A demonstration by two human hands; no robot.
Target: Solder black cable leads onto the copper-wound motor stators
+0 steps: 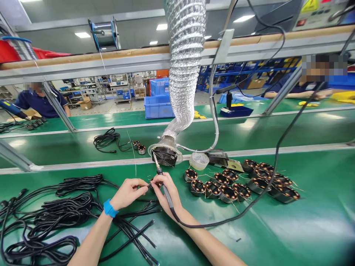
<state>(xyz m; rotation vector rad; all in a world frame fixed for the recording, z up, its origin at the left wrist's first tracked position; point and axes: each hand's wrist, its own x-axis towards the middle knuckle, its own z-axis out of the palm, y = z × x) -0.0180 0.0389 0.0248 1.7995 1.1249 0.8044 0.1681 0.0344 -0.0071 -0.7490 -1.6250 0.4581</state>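
head view is showing the right hand (pixel 166 192) gripping a soldering iron (pixel 160 173) pen-like for fine control, tip angling onto a small copper coil (pixel 155 182) near the bench's (pixel 277 229) far edge, while the left hand (pixel 128 192) is pinching a thin wire (pixel 135 168) beside it, a fan (pixel 165 157) sitting just behind.
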